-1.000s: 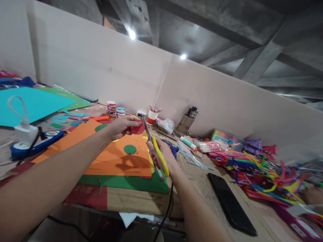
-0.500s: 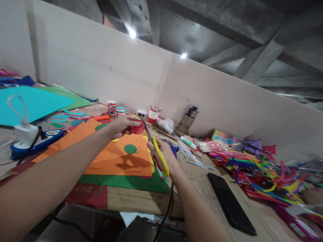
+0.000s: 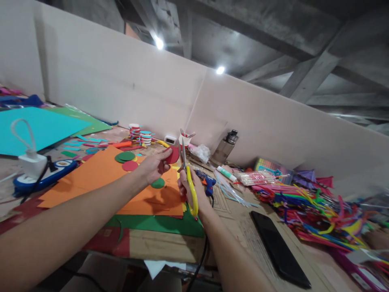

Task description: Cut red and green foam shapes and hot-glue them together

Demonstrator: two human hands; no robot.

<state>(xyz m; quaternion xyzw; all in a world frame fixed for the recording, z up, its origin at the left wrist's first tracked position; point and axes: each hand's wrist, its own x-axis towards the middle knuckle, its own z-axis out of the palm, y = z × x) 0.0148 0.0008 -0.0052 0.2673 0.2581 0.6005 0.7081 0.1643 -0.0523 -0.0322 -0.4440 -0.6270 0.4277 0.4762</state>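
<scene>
Between the thumb and fingers of my left hand (image 3: pixel 156 165) is a red paper circle (image 3: pixel 173 155), raised above the stacked sheets. My right hand (image 3: pixel 192 187) grips yellow-handled scissors (image 3: pixel 192 190), blades pointing up and away beside the circle's right edge. Whether the blades touch the paper I cannot tell. Beneath both hands lie orange paper sheets (image 3: pixel 91 178) on top of a green sheet (image 3: pixel 158 225). A green circle (image 3: pixel 158 183) rests on the orange paper, and farther left are more green circles (image 3: pixel 125 156) and a pinkish-red one (image 3: pixel 130 166).
A blue glue gun (image 3: pixel 209 184) lies right of my right hand, near a glue stick (image 3: pixel 226 173). A black phone (image 3: pixel 278 247) is at the front right, with colourful pipe cleaners (image 3: pixel 322 215) beyond. Left stands a blue power strip (image 3: pixel 45 176); a bottle (image 3: pixel 225 148) stands by the wall.
My left hand has moved right with the red circle, uncovering the circles on the orange paper. The scissors have turned more upright, and my right hand has shifted slightly left.
</scene>
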